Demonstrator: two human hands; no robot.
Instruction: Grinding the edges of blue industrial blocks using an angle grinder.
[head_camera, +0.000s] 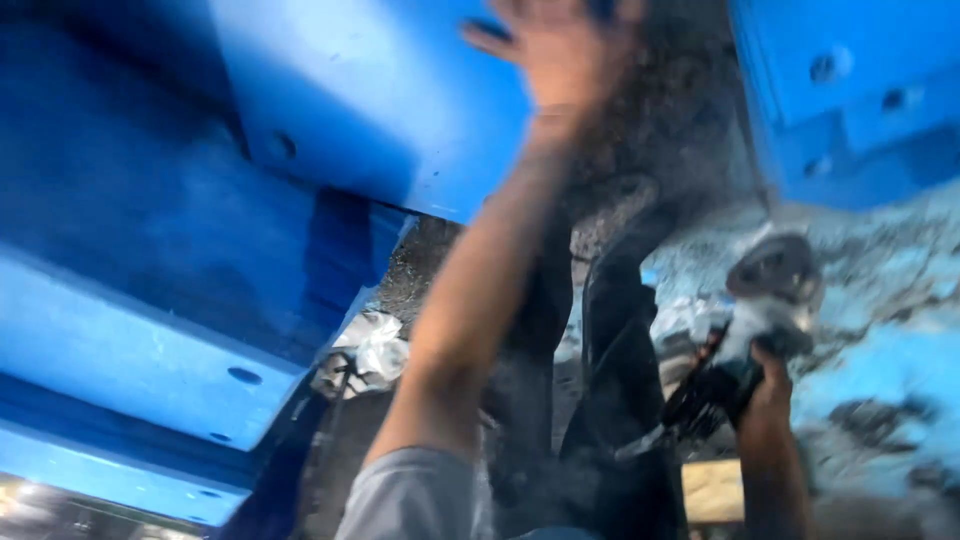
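Grey-sleeved left hand (565, 50) touches blue beam (370, 95); right hand (768, 392) grips dusty angle grinder (755, 320).

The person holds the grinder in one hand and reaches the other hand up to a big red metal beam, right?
Not quite: the head view shows the beam is blue, not red. The right hand grips the grinder, and the left hand reaches up by the beam.

The left hand (560, 50) is raised with fingers spread, touching the blue steel beam (370, 100). The right hand's grip (765, 390) closes around an angle grinder (750, 330), its disc beyond the knuckles.
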